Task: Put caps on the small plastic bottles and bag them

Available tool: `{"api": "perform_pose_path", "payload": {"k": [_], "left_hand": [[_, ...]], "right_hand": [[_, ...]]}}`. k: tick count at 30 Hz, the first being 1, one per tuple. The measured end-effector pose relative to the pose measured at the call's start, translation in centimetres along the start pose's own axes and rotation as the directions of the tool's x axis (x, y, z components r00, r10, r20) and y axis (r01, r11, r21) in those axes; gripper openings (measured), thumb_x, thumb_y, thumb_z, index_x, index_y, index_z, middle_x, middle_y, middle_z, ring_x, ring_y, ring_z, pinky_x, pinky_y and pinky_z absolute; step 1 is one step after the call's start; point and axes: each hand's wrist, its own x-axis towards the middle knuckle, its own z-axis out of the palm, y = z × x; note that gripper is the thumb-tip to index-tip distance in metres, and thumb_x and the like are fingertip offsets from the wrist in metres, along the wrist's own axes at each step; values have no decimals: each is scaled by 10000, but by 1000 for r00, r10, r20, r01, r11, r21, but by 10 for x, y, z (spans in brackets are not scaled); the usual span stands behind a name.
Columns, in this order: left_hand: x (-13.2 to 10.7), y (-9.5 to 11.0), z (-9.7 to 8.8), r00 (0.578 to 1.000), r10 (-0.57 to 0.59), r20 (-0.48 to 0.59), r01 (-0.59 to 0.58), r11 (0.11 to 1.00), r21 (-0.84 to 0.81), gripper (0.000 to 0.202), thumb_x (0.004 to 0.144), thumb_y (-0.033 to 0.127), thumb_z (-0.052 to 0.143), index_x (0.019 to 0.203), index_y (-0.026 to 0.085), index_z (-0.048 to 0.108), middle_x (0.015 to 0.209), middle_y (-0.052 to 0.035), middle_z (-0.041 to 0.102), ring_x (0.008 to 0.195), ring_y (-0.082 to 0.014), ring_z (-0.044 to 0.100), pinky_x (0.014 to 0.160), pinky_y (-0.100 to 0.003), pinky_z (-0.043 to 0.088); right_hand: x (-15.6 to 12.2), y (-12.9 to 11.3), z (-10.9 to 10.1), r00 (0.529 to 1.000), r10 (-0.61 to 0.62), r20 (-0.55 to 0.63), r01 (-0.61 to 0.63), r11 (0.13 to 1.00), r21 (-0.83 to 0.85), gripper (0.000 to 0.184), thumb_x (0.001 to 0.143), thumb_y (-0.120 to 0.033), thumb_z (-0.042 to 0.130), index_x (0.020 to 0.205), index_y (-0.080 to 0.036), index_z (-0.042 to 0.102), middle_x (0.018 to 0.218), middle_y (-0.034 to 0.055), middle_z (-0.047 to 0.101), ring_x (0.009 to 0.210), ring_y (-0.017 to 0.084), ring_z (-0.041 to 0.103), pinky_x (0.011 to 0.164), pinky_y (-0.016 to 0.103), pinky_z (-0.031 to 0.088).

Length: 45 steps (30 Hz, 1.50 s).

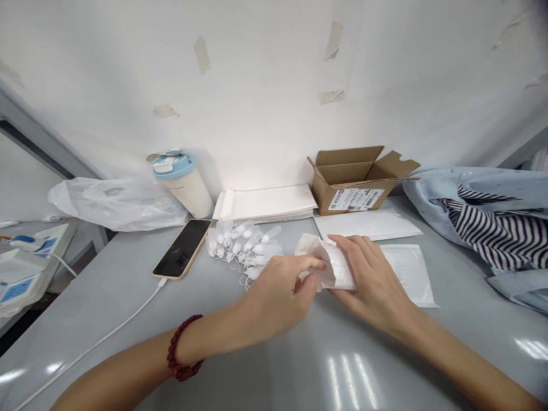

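Observation:
A white padded bubble mailer (342, 268) is held over the table with its mouth spread toward the left. My right hand (370, 279) is wrapped over its body, thumb below and fingers on top. At the mouth, my left hand (282, 291) has its index finger curled inside the opening and its thumb against the lower edge. Whatever lies inside the mailer is hidden. Right of my right hand lies more white padded mailer (409, 274); whether it is part of the held one I cannot tell. Several small white-capped plastic bottles (244, 245) with string loops lie behind my left hand.
Along the wall stand a stack of white mailers (269, 202), an open cardboard box (355, 182) and a blue-lidded cup (184, 182). Another mailer (372, 225) lies before the box. A phone (183, 248) on a cable, a plastic bag (115, 202) and striped cloth (500, 222) flank these.

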Motion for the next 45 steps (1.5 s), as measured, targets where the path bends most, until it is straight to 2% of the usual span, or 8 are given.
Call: {"api": "perform_pose_path", "payload": {"k": [11, 19, 23, 26, 37, 41, 43, 45], "left_hand": [[4, -1, -11, 975, -176, 137, 203, 954, -219, 217, 820, 216, 467, 907, 164, 660, 615, 40, 507, 474, -63, 382, 422, -172, 281], [2, 3, -6, 916, -169, 364, 294, 900, -322, 273, 830, 230, 451, 1064, 234, 592, 994, -3, 620, 357, -8, 390, 382, -182, 349], [-3, 8, -8, 951, -230, 207, 270, 943, -192, 330, 845, 258, 440, 1144, 194, 563, 677, 20, 601, 336, -55, 430, 362, -186, 351], [-5, 10, -11, 931, -225, 288, 296, 926, -234, 375, 853, 250, 447, 1213, 184, 526, 504, 70, 501, 344, -68, 442, 417, -189, 375], [0, 7, -5, 818, -127, 560, 522, 573, -632, 333, 735, 115, 534, 1065, 152, 548, 546, 74, 477, 364, -37, 351, 377, -173, 255], [0, 4, -6, 908, -148, 393, 341, 806, -484, 321, 762, 121, 479, 1069, 166, 560, 673, 33, 573, 383, -42, 398, 408, -191, 329], [-1, 3, -9, 985, -151, 81, 168, 944, -285, 286, 799, 187, 494, 1077, 177, 561, 802, -1, 625, 421, -49, 433, 424, -198, 348], [-1, 0, -13, 971, -110, -210, 100, 993, -60, 312, 807, 286, 544, 1099, 174, 545, 905, -36, 641, 491, -73, 487, 444, -205, 365]], "right_hand": [[-2, -3, -1, 999, 20, 51, -18, 999, -43, 596, 765, -329, 572, 1275, -114, 352, 1018, 145, 520, 885, 293, 477, 726, 412, 418], [-3, -7, 1, 997, -44, 62, 46, 998, -44, 573, 764, -288, 550, 1266, -100, 347, 983, 144, 512, 887, 294, 471, 724, 410, 420], [-2, -4, -3, 998, -36, 47, 39, 997, -61, 599, 757, -279, 563, 1281, -99, 333, 989, 140, 506, 879, 288, 461, 726, 409, 417], [-2, -3, -4, 998, -39, 45, 41, 998, -46, 618, 760, -305, 577, 1285, -100, 324, 985, 135, 502, 866, 282, 457, 716, 407, 420], [-3, -12, 2, 994, -98, 52, 99, 995, -21, 603, 772, -326, 573, 1270, -80, 337, 971, 146, 507, 856, 282, 452, 709, 405, 415], [-2, -7, 0, 993, -94, 72, 97, 995, -29, 617, 746, -287, 576, 1274, -76, 337, 980, 150, 525, 869, 288, 464, 716, 409, 416], [-1, -2, -4, 995, -79, 57, 80, 996, -30, 643, 720, -273, 581, 1280, -79, 333, 991, 150, 532, 885, 293, 473, 730, 421, 420], [0, 1, -9, 997, -62, 36, 63, 998, -20, 662, 704, -271, 582, 1289, -94, 326, 1000, 145, 540, 899, 296, 487, 744, 435, 428]]}}
